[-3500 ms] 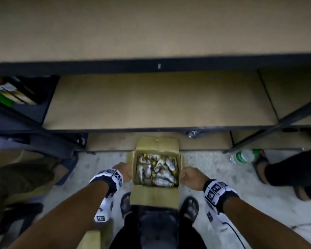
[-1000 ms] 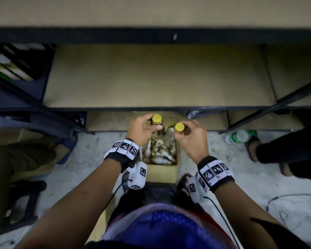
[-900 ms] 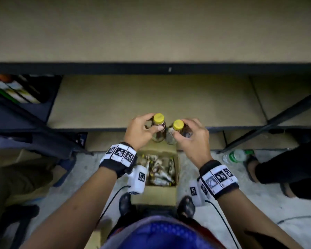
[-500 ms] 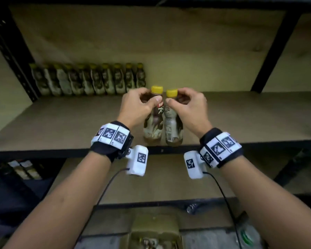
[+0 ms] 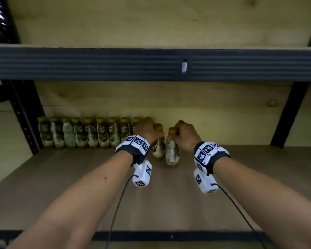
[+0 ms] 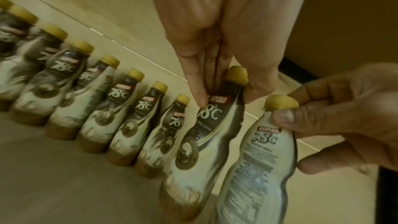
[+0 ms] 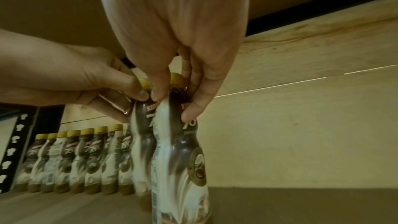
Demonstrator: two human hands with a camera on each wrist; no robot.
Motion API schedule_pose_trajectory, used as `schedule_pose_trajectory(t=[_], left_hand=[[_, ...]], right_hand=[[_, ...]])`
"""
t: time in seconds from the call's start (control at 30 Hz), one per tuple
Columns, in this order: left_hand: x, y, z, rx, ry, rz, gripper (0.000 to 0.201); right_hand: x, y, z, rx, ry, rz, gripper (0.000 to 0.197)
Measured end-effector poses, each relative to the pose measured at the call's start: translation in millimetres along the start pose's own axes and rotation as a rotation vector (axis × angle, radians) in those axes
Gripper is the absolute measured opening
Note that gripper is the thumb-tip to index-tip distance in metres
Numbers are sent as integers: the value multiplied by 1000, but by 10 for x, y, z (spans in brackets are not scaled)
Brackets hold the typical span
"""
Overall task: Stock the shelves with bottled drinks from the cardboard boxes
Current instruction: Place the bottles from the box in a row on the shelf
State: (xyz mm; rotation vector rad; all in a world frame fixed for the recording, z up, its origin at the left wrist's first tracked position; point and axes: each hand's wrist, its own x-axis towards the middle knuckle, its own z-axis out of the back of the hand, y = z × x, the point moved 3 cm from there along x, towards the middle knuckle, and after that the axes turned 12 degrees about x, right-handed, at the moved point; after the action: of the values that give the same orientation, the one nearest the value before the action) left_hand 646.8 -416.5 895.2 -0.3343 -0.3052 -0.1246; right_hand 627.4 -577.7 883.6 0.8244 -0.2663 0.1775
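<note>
Each bottle you hold is a slim, waisted coffee drink with a yellow cap and a brown-and-cream "78°C" label. Your left hand (image 5: 147, 131) pinches the neck of the left bottle (image 5: 158, 146); your right hand (image 5: 186, 134) pinches the right bottle (image 5: 171, 150) just under its cap. Both stand upright on the shelf (image 5: 61, 186), side by side, at the right end of the row (image 5: 86, 134) along the back wall

Both forearms were bare; each wrist wore a black band (image 5: 136, 155) with white coded-marker tiles; a white camera module (image 5: 142, 175) hung beneath; a thin dark cable (image 5: 115, 212) trailed.
</note>
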Motion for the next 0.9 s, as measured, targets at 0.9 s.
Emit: schedule_pose_trajectory(t=[0.9], left_hand=[[1186,152,-739,413,-188,-151,35]], right_hand=[[1052,-663,-332,38,-20,-79,62]])
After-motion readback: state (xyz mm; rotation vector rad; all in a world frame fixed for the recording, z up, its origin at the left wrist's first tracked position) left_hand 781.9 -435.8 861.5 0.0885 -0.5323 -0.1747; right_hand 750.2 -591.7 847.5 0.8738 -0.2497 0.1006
